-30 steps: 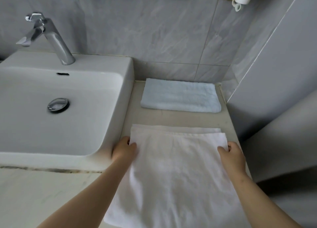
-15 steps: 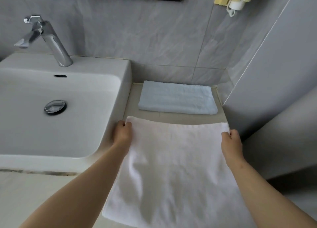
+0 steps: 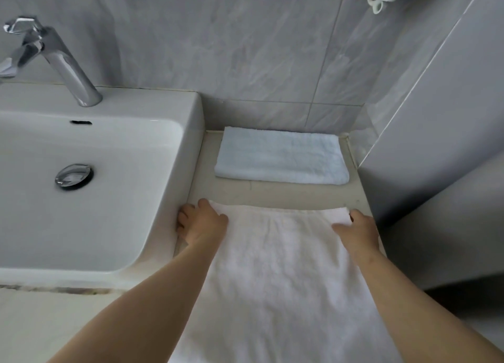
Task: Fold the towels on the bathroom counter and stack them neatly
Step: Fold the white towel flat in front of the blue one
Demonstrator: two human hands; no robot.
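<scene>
A large white towel (image 3: 278, 275) lies spread on the counter in front of me, its near part hanging toward me. My left hand (image 3: 201, 222) pinches its far left corner beside the sink, thumb on top. My right hand (image 3: 358, 230) holds the far right corner, with the thumb lying on the cloth. Behind it, against the wall, rests a folded pale blue towel (image 3: 281, 155), apart from the white one by a strip of bare counter.
A white sink (image 3: 188, 144) with a chrome tap (image 3: 60, 62) and a drain plug borders the towels on the left. The beige counter (image 3: 272, 194) ends at a grey wall on the right. A yellow holder hangs on the tiles above.
Both hands moved away from me with the upper layer's corners, bringing its edge over the lower layer's far edge. The pale blue towel stayed still.
</scene>
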